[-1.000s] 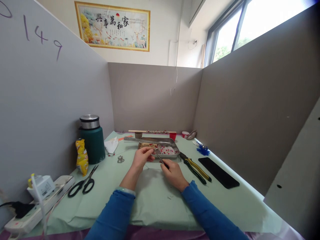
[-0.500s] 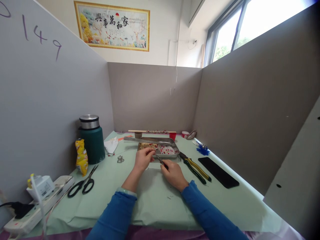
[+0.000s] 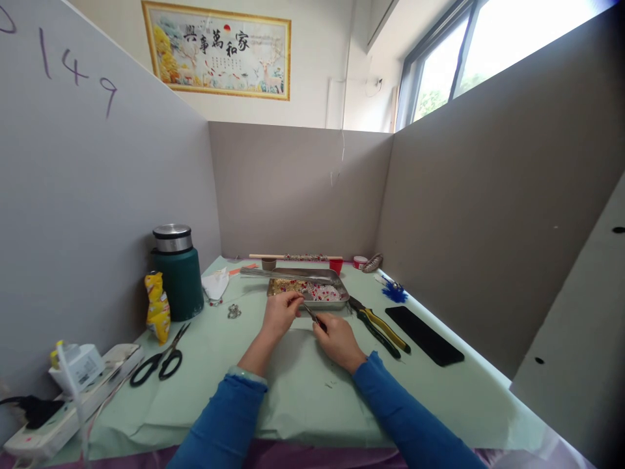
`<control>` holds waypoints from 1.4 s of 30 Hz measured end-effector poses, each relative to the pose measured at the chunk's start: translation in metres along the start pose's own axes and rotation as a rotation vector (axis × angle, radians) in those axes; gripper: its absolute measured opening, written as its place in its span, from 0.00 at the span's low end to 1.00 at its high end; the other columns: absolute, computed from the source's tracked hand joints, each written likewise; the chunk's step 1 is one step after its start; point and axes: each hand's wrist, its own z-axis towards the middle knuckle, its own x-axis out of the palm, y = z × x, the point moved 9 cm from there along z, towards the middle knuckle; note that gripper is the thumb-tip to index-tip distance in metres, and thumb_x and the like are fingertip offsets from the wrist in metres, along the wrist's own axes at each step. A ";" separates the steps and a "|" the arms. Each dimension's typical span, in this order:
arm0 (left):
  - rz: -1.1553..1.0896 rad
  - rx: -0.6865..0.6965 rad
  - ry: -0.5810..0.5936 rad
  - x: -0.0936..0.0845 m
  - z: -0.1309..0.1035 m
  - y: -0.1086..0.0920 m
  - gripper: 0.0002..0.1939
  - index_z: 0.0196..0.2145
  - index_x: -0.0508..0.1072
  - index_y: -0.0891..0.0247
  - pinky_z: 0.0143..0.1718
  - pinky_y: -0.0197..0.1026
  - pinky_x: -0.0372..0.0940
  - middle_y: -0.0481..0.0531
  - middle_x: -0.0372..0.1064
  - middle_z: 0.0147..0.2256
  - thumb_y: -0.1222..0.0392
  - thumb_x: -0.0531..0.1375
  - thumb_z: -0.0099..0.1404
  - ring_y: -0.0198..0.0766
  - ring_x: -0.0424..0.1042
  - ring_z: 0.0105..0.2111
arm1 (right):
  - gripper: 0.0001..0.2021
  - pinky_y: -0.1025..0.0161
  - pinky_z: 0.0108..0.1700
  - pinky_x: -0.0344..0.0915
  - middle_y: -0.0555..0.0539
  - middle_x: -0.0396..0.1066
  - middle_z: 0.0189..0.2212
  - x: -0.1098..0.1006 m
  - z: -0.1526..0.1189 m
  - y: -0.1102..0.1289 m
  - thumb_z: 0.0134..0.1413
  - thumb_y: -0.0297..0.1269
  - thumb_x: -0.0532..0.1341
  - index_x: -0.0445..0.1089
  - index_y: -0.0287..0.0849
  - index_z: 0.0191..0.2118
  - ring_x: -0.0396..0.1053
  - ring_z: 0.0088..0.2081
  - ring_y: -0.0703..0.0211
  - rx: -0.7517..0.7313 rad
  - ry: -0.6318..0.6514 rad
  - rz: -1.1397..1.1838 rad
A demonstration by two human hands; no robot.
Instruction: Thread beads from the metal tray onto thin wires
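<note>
My left hand (image 3: 282,312) is closed in a pinch just in front of the metal tray (image 3: 344,301) of red, white and gold beads; what its fingertips hold is too small to make out. My right hand (image 3: 338,339) is wrapped round a slim dark tool (image 3: 311,312), which looks like small pliers. The tool's tip points up and left, close to my left fingertips. Thin metal wires (image 3: 283,276) lie across the back of the tray.
Yellow-green pliers (image 3: 383,331) and a black flat slab (image 3: 424,336) lie right. Scissors (image 3: 161,361), a green flask (image 3: 178,280), a yellow packet (image 3: 157,309) and a power strip (image 3: 73,407) stand or lie left. Grey panels (image 3: 303,189) enclose the table.
The whole view has shifted slightly. My hands keep nearly the same pose, with the tool still between them.
</note>
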 end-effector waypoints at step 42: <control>-0.717 -0.446 -0.001 0.005 -0.006 0.035 0.11 0.29 0.70 0.70 0.22 0.35 0.64 0.56 0.73 0.29 0.59 0.63 0.52 0.30 0.67 0.17 | 0.08 0.68 0.33 0.54 0.48 0.69 0.28 -0.009 -0.003 0.004 0.55 0.33 0.52 0.68 0.41 0.32 0.64 0.30 0.61 -0.038 -0.106 0.190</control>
